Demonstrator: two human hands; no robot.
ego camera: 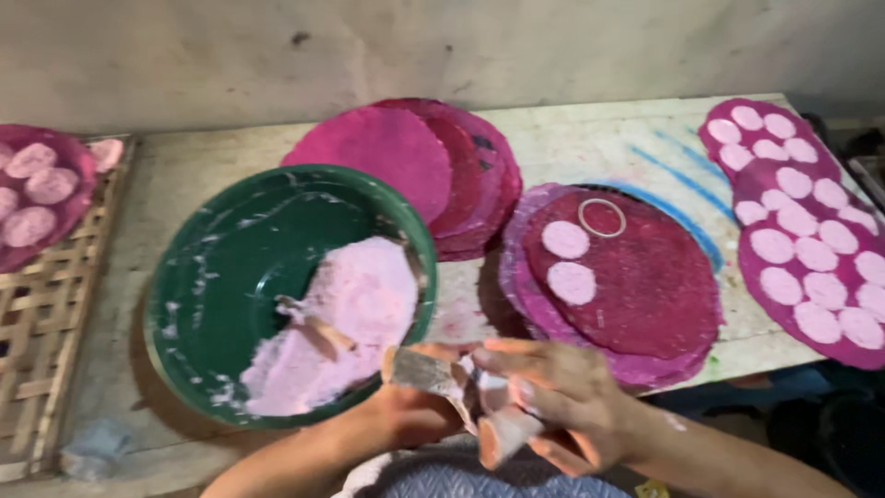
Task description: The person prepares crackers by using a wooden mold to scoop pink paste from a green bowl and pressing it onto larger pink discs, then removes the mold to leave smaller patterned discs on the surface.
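My left hand [406, 410] and my right hand [553, 397] meet at the table's front edge, both gripping a pale, paste-smeared scraper [461, 387] between them. Just left of them stands a large green bowl [212, 277] with a heap of pink paste [341, 318] and a small stick lying in it. Right of the bowl lies a magenta round sheet [645, 286] carrying two pale pink paste discs [567, 258] and a thin ring [601, 218].
A stack of magenta round sheets [415, 157] lies behind the bowl. Sheets covered with several pink discs [811, 249] lie at the right end of the wooden table [590, 138]. A woven bamboo rack [46, 314] at the left holds another disc-covered sheet [37, 189].
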